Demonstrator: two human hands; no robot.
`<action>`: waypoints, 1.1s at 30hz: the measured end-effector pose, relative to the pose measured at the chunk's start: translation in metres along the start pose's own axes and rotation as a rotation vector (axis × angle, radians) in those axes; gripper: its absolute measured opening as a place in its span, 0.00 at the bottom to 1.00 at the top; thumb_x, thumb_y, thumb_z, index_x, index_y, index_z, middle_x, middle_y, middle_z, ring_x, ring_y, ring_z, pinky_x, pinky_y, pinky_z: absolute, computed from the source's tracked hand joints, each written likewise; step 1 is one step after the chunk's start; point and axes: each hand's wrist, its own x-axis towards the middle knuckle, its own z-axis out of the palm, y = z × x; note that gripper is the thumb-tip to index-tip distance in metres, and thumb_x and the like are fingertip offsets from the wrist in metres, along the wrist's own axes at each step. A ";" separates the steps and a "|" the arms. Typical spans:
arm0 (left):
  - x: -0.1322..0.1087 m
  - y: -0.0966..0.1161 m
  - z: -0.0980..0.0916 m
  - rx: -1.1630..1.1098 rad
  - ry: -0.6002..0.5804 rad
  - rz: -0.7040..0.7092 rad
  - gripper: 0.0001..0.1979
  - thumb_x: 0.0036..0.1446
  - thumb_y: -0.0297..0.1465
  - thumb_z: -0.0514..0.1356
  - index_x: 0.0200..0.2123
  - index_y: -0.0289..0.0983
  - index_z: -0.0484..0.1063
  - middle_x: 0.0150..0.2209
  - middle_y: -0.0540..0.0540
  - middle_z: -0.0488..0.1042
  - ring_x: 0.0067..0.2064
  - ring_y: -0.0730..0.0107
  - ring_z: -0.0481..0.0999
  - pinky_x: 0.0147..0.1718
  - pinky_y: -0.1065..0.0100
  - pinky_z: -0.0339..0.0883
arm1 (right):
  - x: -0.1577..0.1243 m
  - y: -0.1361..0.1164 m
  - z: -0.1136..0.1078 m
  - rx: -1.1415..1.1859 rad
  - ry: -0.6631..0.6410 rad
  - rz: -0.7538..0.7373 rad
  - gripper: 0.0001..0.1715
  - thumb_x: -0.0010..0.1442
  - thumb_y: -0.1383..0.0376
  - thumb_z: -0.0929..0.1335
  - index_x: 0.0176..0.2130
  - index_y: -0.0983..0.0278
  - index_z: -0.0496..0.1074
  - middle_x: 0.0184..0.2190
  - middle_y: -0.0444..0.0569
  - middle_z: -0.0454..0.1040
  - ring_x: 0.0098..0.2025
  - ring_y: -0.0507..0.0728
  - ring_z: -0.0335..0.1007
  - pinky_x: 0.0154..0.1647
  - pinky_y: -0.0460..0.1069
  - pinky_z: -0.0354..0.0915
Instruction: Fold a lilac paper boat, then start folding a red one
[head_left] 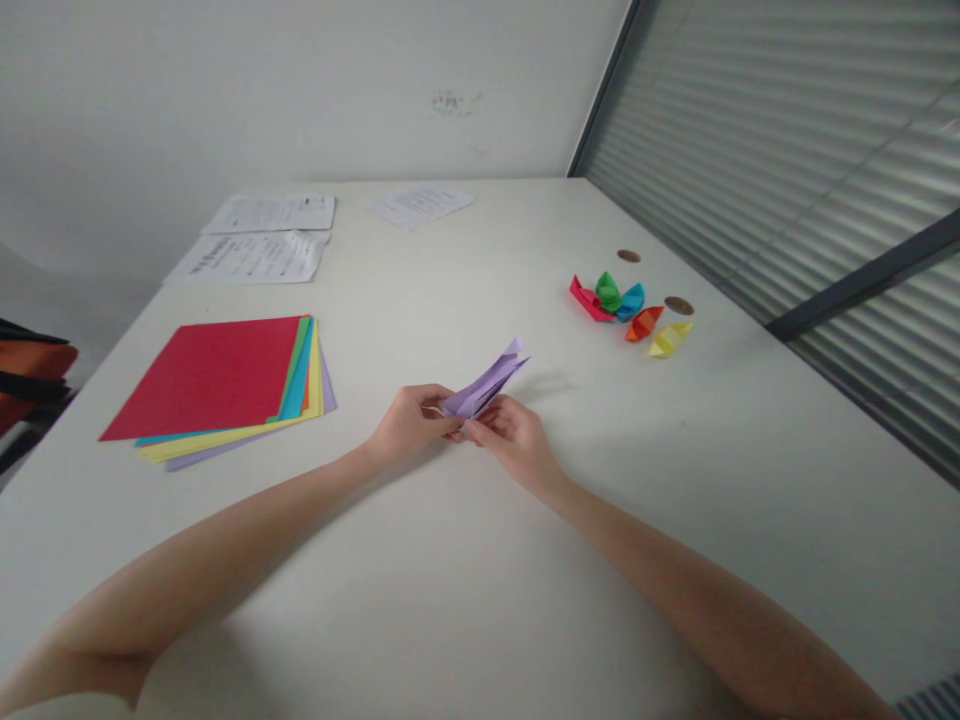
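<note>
A partly folded purple paper [489, 387] is held just above the middle of the white table, its pointed far end tilted up and to the right. My left hand [421, 418] pinches its near end from the left. From the right, my right hand [514, 432] grips the same near end, thumb toward me, close to the left thumb. Some fingertips are hidden behind the paper. Farther right lie small folded paper boats: a red one [590, 299], a green one [608, 292], a blue one [630, 302], an orange one [644, 323] and a yellow one [670, 340].
A fanned stack of coloured paper sheets [217, 375], red on top, lies at the left. Printed pages [255, 256] and another printed sheet [424, 205] are at the back. Two round table holes [679, 305] sit near the right edge, beside window blinds [787, 140].
</note>
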 end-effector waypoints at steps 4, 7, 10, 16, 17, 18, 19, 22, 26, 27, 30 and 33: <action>0.000 -0.002 -0.001 0.038 -0.006 0.008 0.11 0.45 0.31 0.68 0.33 0.33 0.76 0.28 0.46 0.77 0.27 0.67 0.78 0.26 0.69 0.74 | -0.002 -0.002 0.001 -0.006 -0.026 -0.004 0.18 0.54 0.55 0.72 0.38 0.64 0.69 0.29 0.48 0.78 0.31 0.54 0.76 0.32 0.48 0.71; -0.001 -0.002 0.000 0.023 -0.029 0.009 0.11 0.46 0.30 0.67 0.36 0.33 0.76 0.31 0.46 0.78 0.27 0.70 0.78 0.27 0.69 0.74 | -0.002 -0.001 0.002 0.022 -0.034 0.020 0.19 0.55 0.53 0.72 0.38 0.64 0.68 0.32 0.50 0.78 0.32 0.55 0.78 0.34 0.49 0.72; -0.002 0.000 0.002 -0.054 -0.047 -0.025 0.16 0.47 0.34 0.69 0.38 0.33 0.75 0.33 0.45 0.78 0.27 0.70 0.77 0.29 0.68 0.74 | -0.002 0.001 0.002 0.021 -0.036 0.032 0.20 0.55 0.52 0.71 0.39 0.64 0.69 0.34 0.51 0.79 0.34 0.56 0.78 0.36 0.50 0.72; -0.003 0.010 0.001 -0.225 -0.163 -0.062 0.21 0.52 0.42 0.66 0.43 0.31 0.74 0.33 0.43 0.76 0.32 0.68 0.76 0.35 0.63 0.73 | 0.002 0.003 -0.002 0.004 -0.042 0.050 0.20 0.55 0.51 0.71 0.38 0.64 0.70 0.31 0.50 0.78 0.33 0.55 0.77 0.32 0.48 0.70; -0.003 0.012 0.000 -0.237 -0.177 -0.060 0.21 0.54 0.42 0.64 0.44 0.32 0.74 0.34 0.41 0.77 0.34 0.66 0.77 0.35 0.62 0.72 | 0.003 0.003 -0.003 0.023 -0.042 0.058 0.21 0.54 0.51 0.71 0.38 0.64 0.70 0.31 0.49 0.78 0.33 0.54 0.76 0.31 0.48 0.70; -0.003 0.013 -0.001 -0.243 -0.186 -0.052 0.21 0.56 0.43 0.62 0.44 0.32 0.74 0.36 0.40 0.77 0.35 0.64 0.77 0.35 0.62 0.72 | 0.004 0.003 -0.004 0.044 -0.038 0.064 0.21 0.53 0.50 0.71 0.37 0.64 0.70 0.31 0.49 0.77 0.32 0.54 0.75 0.30 0.47 0.70; -0.003 0.014 -0.002 -0.244 -0.187 -0.039 0.20 0.58 0.44 0.60 0.44 0.32 0.74 0.37 0.39 0.76 0.36 0.63 0.77 0.35 0.62 0.72 | 0.005 0.004 -0.005 0.067 -0.033 0.070 0.21 0.53 0.50 0.72 0.36 0.64 0.70 0.31 0.49 0.77 0.32 0.53 0.74 0.30 0.47 0.70; -0.002 0.015 -0.004 -0.221 -0.157 -0.004 0.20 0.58 0.44 0.58 0.42 0.32 0.76 0.38 0.38 0.76 0.36 0.63 0.76 0.34 0.63 0.70 | 0.008 0.004 -0.007 0.098 -0.022 0.092 0.22 0.52 0.49 0.72 0.36 0.64 0.71 0.30 0.49 0.77 0.31 0.52 0.73 0.30 0.48 0.70; -0.002 0.014 -0.004 -0.185 -0.074 0.018 0.21 0.56 0.44 0.61 0.41 0.31 0.76 0.37 0.40 0.76 0.35 0.66 0.75 0.35 0.65 0.69 | 0.010 0.001 -0.010 0.079 -0.005 0.094 0.21 0.52 0.50 0.71 0.35 0.64 0.71 0.28 0.47 0.75 0.29 0.52 0.70 0.30 0.47 0.68; -0.001 0.014 -0.005 -0.193 -0.050 0.023 0.22 0.56 0.45 0.61 0.42 0.31 0.76 0.38 0.40 0.75 0.34 0.67 0.75 0.34 0.65 0.70 | 0.010 0.000 -0.011 0.067 -0.012 0.091 0.20 0.52 0.50 0.71 0.35 0.65 0.71 0.26 0.46 0.74 0.28 0.51 0.69 0.30 0.47 0.68; 0.000 0.014 -0.006 -0.221 0.005 0.037 0.25 0.56 0.45 0.61 0.49 0.33 0.72 0.42 0.40 0.74 0.34 0.68 0.76 0.34 0.65 0.70 | 0.010 -0.004 -0.015 0.004 -0.093 0.096 0.18 0.54 0.53 0.69 0.35 0.65 0.71 0.25 0.45 0.72 0.25 0.50 0.67 0.27 0.46 0.65; 0.001 0.014 -0.007 -0.216 0.054 0.068 0.31 0.55 0.43 0.63 0.59 0.38 0.63 0.48 0.39 0.73 0.38 0.66 0.78 0.35 0.66 0.71 | 0.009 -0.008 -0.021 -0.098 -0.204 0.075 0.15 0.57 0.55 0.67 0.37 0.65 0.72 0.27 0.45 0.72 0.26 0.50 0.66 0.27 0.46 0.63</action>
